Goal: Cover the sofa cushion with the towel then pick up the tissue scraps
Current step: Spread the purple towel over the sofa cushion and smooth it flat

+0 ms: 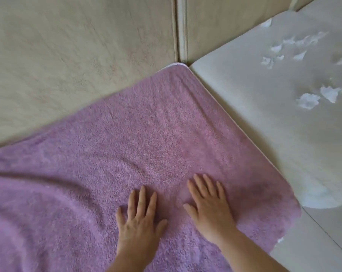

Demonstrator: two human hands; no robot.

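A fluffy purple towel (138, 138) lies spread over the sofa seat cushion, its far corner tucked at the back where two cushions meet. My left hand (140, 218) and my right hand (209, 205) press flat on the towel side by side, fingers straight and spread. Folds ripple in the towel at the left. Several white tissue scraps (307, 101) lie scattered on the neighbouring cream seat cushion (254, 114) at the right, with more scraps farther back (295, 44). One small scrap (280, 240) sits at the towel's near right edge.
Cream sofa back cushions (78, 55) rise behind the towel, with a vertical seam (182, 30) between them. Another seam runs across the seat cushion at the lower right (327, 232).
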